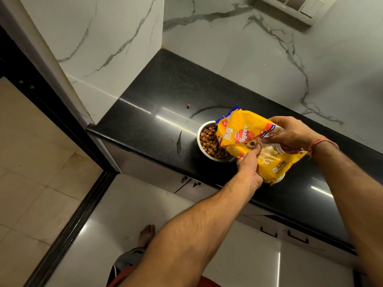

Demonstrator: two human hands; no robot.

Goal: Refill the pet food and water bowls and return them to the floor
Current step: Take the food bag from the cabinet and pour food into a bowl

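Note:
A steel bowl [199, 135] stands on the black countertop [165, 96] near its front edge, holding a heap of brown kibble [209, 141]. A yellow pet food bag [248, 129] is tilted over the bowl's right side, its open mouth pointing left and down. My left hand [249, 165] grips the bag's lower edge from the front. My right hand [290, 132] holds the bag's upper right part, with a red thread around the wrist. A pale rim [280, 179] of a second bowl peeks out under the bag's bottom corner; the rest of it is hidden.
One stray kibble piece [188, 106] lies on the counter behind the bowl. Marble walls [228, 48] close the counter at the back and left. White cabinet doors with black handles [296, 238] sit below. My bare foot [146, 235] stands on the glossy floor.

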